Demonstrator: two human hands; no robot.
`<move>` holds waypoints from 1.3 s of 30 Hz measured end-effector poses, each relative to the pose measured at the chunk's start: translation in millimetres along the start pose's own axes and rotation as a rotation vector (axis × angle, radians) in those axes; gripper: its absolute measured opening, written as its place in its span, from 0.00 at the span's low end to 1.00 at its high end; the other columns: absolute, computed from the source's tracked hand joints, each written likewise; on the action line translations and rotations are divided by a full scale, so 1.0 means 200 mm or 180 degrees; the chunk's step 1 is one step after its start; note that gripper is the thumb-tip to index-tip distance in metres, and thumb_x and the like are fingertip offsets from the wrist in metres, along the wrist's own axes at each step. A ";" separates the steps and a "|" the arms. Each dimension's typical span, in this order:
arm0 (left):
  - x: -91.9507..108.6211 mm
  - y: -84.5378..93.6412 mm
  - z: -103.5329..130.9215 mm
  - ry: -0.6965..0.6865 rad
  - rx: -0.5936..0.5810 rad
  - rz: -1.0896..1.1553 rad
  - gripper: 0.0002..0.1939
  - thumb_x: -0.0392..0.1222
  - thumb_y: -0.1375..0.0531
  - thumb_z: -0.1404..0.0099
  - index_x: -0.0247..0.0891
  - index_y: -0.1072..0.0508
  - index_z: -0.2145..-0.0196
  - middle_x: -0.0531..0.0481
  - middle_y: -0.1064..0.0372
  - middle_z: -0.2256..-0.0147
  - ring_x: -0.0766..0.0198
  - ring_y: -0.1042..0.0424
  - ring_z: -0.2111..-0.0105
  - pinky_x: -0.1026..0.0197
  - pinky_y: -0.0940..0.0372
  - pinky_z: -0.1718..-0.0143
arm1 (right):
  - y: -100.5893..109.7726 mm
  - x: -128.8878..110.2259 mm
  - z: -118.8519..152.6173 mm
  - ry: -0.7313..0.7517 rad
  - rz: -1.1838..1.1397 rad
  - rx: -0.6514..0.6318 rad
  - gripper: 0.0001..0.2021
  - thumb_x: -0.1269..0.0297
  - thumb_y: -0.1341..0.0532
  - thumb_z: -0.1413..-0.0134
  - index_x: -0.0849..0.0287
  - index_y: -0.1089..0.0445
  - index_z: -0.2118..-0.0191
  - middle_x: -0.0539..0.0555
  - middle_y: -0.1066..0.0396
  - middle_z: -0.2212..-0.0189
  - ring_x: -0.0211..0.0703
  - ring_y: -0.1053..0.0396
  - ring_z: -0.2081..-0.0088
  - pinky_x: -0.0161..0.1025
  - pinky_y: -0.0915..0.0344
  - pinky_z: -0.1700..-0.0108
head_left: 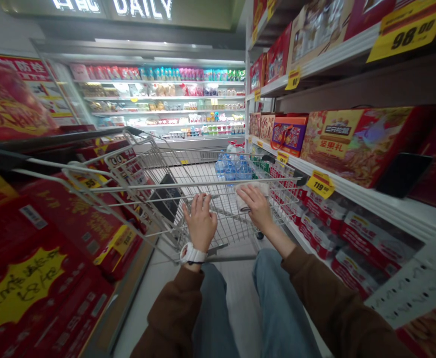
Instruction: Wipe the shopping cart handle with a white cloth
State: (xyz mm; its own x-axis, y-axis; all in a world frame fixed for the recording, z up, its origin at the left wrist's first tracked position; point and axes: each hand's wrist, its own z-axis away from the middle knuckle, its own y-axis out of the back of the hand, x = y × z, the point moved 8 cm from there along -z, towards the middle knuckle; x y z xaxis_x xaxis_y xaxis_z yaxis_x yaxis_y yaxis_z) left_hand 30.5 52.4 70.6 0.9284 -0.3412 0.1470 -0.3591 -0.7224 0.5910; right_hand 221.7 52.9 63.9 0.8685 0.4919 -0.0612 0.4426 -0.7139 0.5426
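Note:
A metal wire shopping cart (218, 233) lies across the space in front of my knees. My right hand (257, 206) presses a pale folded cloth (260, 189) against the cart's side rail, its fingers bent over the fabric. Close to the wires on the left, my left hand (202, 226) has its fingers spread and holds nothing. Whether its fingertips touch the wires I cannot tell. A white watch (192, 253) is on that wrist.
Red gift boxes (20, 278) are stacked at left. Shelves on the right hold a nut gift box (356, 144), a dark phone (404, 174) and packs of red-labelled bottles (375, 233). Water bottles (236, 166) stand beyond the cart, before a lit refrigerated case (165, 97).

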 end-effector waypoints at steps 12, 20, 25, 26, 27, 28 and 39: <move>-0.01 0.01 0.01 0.0006 0.0030 0.0048 0.27 0.35 0.48 0.37 0.38 0.35 0.39 0.42 0.37 0.38 0.51 0.44 0.34 0.36 0.67 0.31 | 0.03 0.05 0.05 -0.0174 0.0196 0.0090 0.39 0.86 0.49 0.56 0.55 0.35 0.37 0.55 0.34 0.39 0.49 0.43 0.34 0.54 0.44 0.34; -0.01 0.01 0.01 -0.0002 0.0078 0.0021 0.26 0.34 0.49 0.37 0.37 0.35 0.40 0.42 0.37 0.38 0.51 0.44 0.35 0.37 0.66 0.30 | 0.07 0.11 0.06 -0.0067 0.0114 0.0013 0.39 0.86 0.50 0.58 0.56 0.34 0.38 0.55 0.32 0.40 0.47 0.41 0.36 0.52 0.42 0.35; -0.01 0.00 0.01 -0.0012 0.0101 0.0036 0.27 0.35 0.48 0.36 0.38 0.36 0.39 0.42 0.37 0.37 0.51 0.44 0.35 0.37 0.69 0.30 | 0.05 0.12 0.07 -0.0073 0.0129 0.0022 0.39 0.85 0.49 0.58 0.55 0.34 0.38 0.55 0.33 0.39 0.48 0.42 0.34 0.54 0.44 0.34; -0.01 0.00 0.01 -0.0012 0.0099 0.0038 0.27 0.36 0.48 0.36 0.38 0.36 0.39 0.42 0.37 0.37 0.51 0.44 0.34 0.37 0.69 0.30 | 0.05 0.12 0.08 -0.0071 0.0106 0.0005 0.38 0.85 0.49 0.58 0.55 0.34 0.38 0.55 0.33 0.39 0.48 0.42 0.35 0.54 0.43 0.34; -0.01 0.00 0.01 -0.0011 0.0100 0.0040 0.27 0.36 0.48 0.36 0.38 0.36 0.39 0.42 0.37 0.38 0.51 0.44 0.34 0.37 0.69 0.30 | 0.04 0.13 0.09 -0.0077 0.0086 -0.0006 0.39 0.85 0.49 0.58 0.55 0.34 0.38 0.55 0.33 0.40 0.48 0.41 0.35 0.53 0.43 0.34; -0.01 0.00 0.01 -0.0013 0.0101 0.0040 0.27 0.36 0.48 0.36 0.38 0.36 0.39 0.42 0.37 0.38 0.51 0.44 0.34 0.36 0.69 0.30 | 0.05 0.14 0.09 -0.0096 0.0075 0.0002 0.39 0.85 0.49 0.59 0.55 0.34 0.38 0.55 0.32 0.40 0.48 0.41 0.35 0.53 0.42 0.35; -0.01 -0.01 0.01 -0.0012 0.0157 0.0023 0.27 0.36 0.48 0.36 0.37 0.36 0.39 0.42 0.37 0.38 0.50 0.45 0.34 0.38 0.69 0.30 | 0.07 0.22 0.14 -0.0152 0.0151 0.0079 0.39 0.86 0.51 0.61 0.58 0.33 0.40 0.56 0.32 0.40 0.48 0.41 0.35 0.53 0.43 0.34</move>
State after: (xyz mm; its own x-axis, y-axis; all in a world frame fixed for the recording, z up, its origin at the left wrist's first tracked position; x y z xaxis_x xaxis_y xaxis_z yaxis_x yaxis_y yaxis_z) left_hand 28.5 53.1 67.2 0.9255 -0.3486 0.1481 -0.3700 -0.7486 0.5502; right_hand 273.3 50.2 44.8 0.8980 0.4333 -0.0760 0.4055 -0.7484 0.5249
